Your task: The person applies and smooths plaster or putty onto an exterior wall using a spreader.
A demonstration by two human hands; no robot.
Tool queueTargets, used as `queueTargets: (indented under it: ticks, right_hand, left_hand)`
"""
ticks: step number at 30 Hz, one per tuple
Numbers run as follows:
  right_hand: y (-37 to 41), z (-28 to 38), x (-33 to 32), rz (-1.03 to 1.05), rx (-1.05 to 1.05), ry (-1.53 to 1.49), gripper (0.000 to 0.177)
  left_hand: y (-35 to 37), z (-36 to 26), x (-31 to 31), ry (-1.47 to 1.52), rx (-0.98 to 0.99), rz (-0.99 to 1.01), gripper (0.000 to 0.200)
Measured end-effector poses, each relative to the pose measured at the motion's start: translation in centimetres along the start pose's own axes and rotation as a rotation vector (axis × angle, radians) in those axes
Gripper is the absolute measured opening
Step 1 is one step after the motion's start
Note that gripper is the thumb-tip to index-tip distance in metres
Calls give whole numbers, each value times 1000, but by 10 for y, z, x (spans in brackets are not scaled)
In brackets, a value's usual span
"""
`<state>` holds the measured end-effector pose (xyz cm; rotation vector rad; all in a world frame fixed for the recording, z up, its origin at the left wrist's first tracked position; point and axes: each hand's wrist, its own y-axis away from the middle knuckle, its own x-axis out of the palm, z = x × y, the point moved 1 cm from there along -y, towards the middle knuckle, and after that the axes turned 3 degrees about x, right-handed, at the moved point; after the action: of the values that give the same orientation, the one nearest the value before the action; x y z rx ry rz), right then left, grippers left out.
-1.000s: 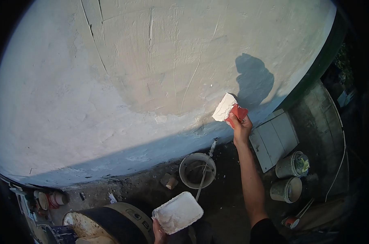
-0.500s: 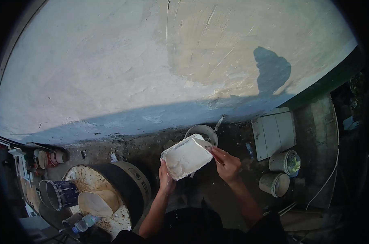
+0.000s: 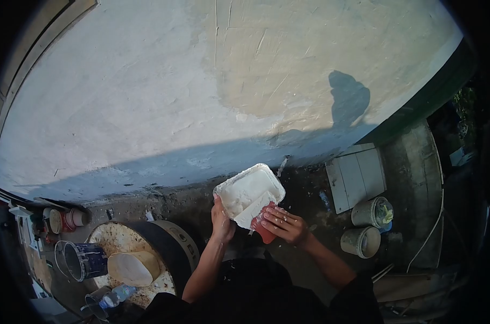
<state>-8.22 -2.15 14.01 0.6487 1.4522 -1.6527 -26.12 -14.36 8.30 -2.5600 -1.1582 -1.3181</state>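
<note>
My left hand point(image 3: 222, 220) grips the left side of a white rectangular tub point(image 3: 277, 178), whose inside and rim are coated with white putty point(image 3: 245, 195). In my right hand point(image 3: 286, 224) is a putty knife point(image 3: 266, 235) with a broad red handle, also smeared with white. Its pale blade lies over the near right part of the tub, close to the rim. My right fingers press flat across the red handle, with the thumb hidden beneath. In front of both hands rises the wall point(image 3: 147, 97), partly covered by a beige, streaked coat.
A rusty-topped drum point(image 3: 164, 232) stands to the left, bearing a cut yellowish container point(image 3: 132, 269). Beside it are a dark blue bucket point(image 3: 86, 261) and a plastic bottle point(image 3: 117, 296). To the right, two buckets point(image 3: 360, 243) point(image 3: 372, 211) stand near white panels point(image 3: 356, 177) on the ground.
My right hand has turned over and come down toward me, showing the knife's red handle. The blade has shifted from the tub's far right corner to its near right side.
</note>
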Motion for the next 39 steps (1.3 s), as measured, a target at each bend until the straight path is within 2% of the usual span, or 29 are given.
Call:
queueTargets:
  ticks: [13,17,22,23,25,27,30,31,32,34,38,39]
  right_hand:
    - [11,-10,-28,65,-99,-14,31]
    - [15,-13,-33,66,-111,-20,30]
    - [34,-16,-35,91,-103,-6,29]
    - [37,-14,-35,83,-91,-10,29]
    - [33,-21,-40,45,-67,-20,29]
    - [26,-24,-48,-18,-4,-45,26]
    - [29,-32,-38,-255,320,-78,22]
    - [32,-31,-36,-310,701,-270,15]
    - [30,-33,-30,-441,784,-370,15]
    - [25,-40,-13,-709,939,-573,14]
    - [8,-38,-6,-792,1046,-760,14]
    - [9,-38,-7,-776,1040,-697,15]
  left_hand:
    - [-8,-2,-9,-83,-155,43,65]
    - [-9,-7,-12,-141,-135,26,68]
    - [-16,-24,-16,-23,-75,87,69]
    - [-11,-32,-7,-77,-41,23,68]
    - [-9,-43,-1,-118,13,60,67]
    - [-8,-44,-1,-148,49,64,65]
    - [-17,-40,-4,-164,90,49,62]
    - [-17,-36,-7,-166,96,40,61]
    - [-19,-33,-8,-165,104,31,61]
    - [-20,-26,-8,-169,81,41,60]
    - [-7,-16,5,-245,32,-27,65]
    - [-5,-14,4,-250,35,-9,65]
